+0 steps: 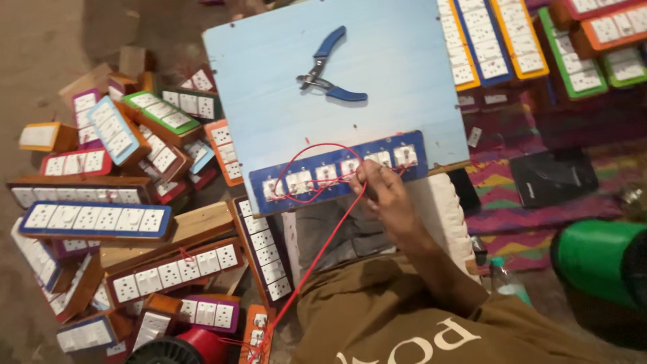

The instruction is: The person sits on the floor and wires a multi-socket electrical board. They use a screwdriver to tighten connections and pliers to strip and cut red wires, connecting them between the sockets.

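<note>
A small floor workshop — piled switchboards [94, 219], pliers [330, 67] on a work board [397, 87].

Your work board [377, 81] is painted pale blue, smooth and matt, with faint streaks. The pliers [328, 71] on it show dull grey metal jaws and blue plastic-looking grips. The blue strip [337, 172] carries white glossy plastic sockets, crossed by thin red insulated wire [317, 259]. Beside you, the switch boards [94, 219] have bare wooden sides. Your shirt [404, 323] is matt olive cloth, and the rug [512, 195] is rough, woven
</note>
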